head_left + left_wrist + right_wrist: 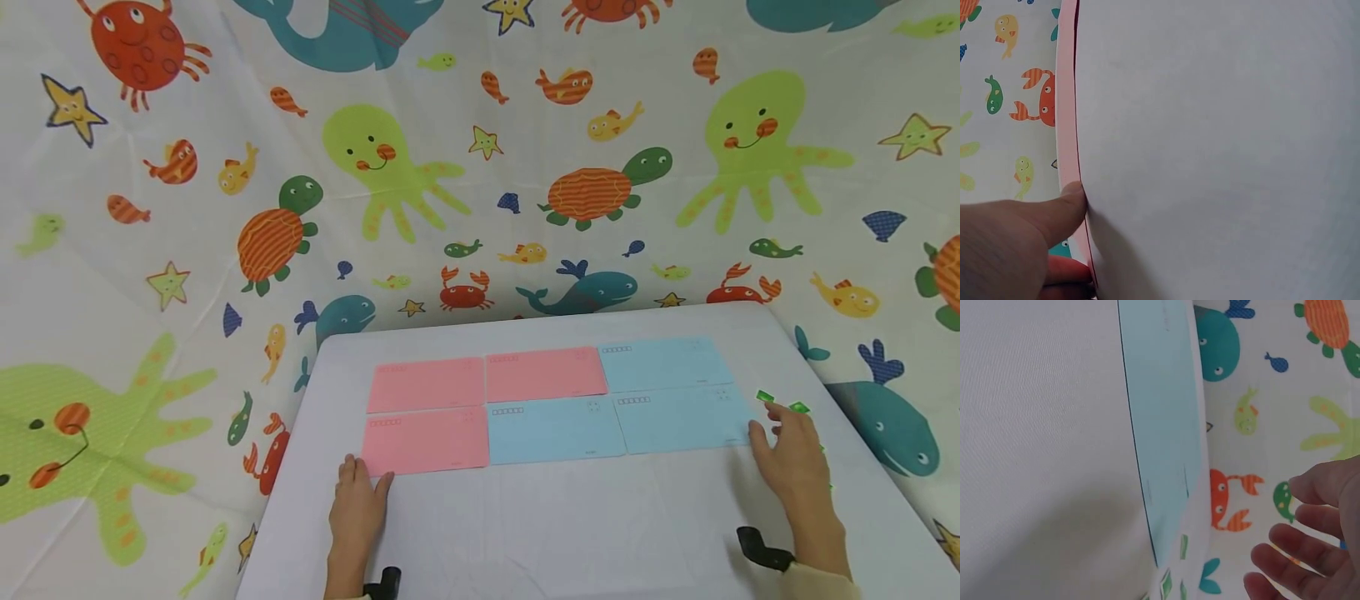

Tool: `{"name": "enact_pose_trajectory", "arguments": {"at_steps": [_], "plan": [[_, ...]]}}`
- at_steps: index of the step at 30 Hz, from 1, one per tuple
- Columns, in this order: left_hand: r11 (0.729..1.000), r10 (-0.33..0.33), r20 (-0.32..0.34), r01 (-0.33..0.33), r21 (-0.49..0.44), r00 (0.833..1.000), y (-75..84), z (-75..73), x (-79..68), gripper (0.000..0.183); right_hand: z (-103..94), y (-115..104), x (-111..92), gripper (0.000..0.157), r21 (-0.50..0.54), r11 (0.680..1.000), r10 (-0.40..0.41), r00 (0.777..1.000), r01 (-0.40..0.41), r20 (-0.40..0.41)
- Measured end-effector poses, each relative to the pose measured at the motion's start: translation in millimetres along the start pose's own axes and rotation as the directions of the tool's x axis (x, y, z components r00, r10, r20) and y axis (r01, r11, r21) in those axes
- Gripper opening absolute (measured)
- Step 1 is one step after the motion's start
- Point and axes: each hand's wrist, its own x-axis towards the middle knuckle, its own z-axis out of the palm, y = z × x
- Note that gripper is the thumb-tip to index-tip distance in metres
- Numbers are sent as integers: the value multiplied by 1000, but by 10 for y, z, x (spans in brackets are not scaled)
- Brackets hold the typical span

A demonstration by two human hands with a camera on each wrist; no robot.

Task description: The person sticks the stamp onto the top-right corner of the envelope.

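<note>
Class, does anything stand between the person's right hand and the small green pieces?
Nothing visible stands between the right hand and the small green pieces beside it, some partly hidden by the hand. The nearest blue envelope lies left of them, out of the way.

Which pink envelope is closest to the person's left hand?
The front-row pink envelope, the only pink one in that row: the left hand is at its near left corner. The other two pink envelopes lie in the back row.
</note>
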Motion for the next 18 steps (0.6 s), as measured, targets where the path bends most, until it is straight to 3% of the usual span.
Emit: {"name": "enact_pose_trajectory", "arguments": {"at_steps": [9, 18], "plan": [[1000, 13, 13, -13, 18, 1000, -6, -32, 12, 72, -58, 112, 7, 45, -3, 999, 51, 999, -51, -16], [1000, 20, 17, -20, 10, 1000, -3, -32, 21, 70, -151, 201, 31, 49, -16, 987, 158, 987, -157, 42]]}}
